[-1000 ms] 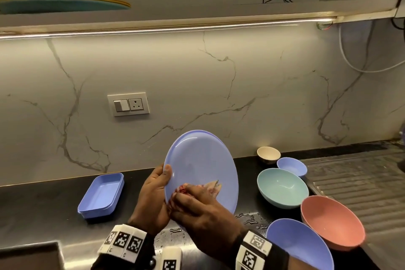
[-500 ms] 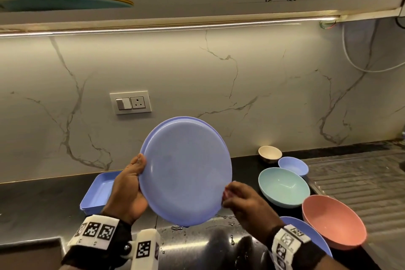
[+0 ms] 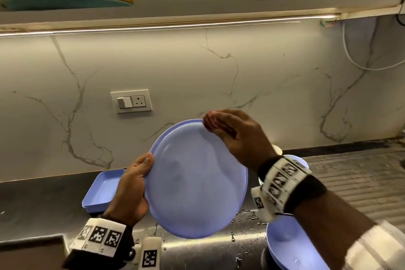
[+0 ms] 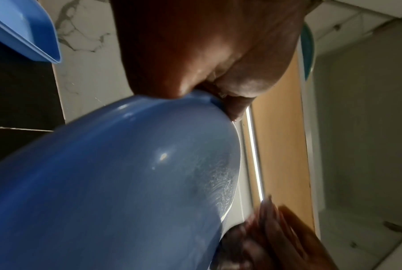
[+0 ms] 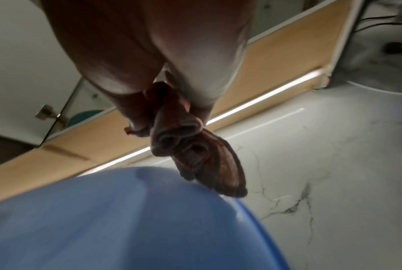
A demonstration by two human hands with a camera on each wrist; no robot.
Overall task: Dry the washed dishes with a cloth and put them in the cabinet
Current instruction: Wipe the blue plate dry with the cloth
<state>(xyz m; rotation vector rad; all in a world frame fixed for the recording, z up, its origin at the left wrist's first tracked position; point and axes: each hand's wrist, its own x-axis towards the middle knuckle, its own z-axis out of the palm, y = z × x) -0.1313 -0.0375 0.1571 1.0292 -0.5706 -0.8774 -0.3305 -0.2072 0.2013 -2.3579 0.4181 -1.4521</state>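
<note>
A round blue plate [image 3: 195, 182] is held upright above the wet counter, its underside towards me. My left hand [image 3: 133, 186] grips its left rim, thumb on the near face; the same grip shows in the left wrist view on the plate [image 4: 114, 182]. My right hand [image 3: 232, 129] is at the plate's top right rim and holds a bunched reddish cloth [image 3: 213, 121] against it. In the right wrist view the cloth [image 5: 190, 146] hangs from the curled fingers just above the plate [image 5: 114, 219].
A blue rectangular tray [image 3: 103, 190] lies on the dark counter at the left. A blue bowl [image 3: 291, 247] sits at lower right, other bowls are hidden behind my right arm. A ribbed drainboard [image 3: 359, 182] is on the right. Teal and yellow plates [image 3: 65, 1] lie on the shelf above.
My right hand with the cloth has moved from the plate's lower part up round its right edge to the top rim. The plate has turned its underside towards me.
</note>
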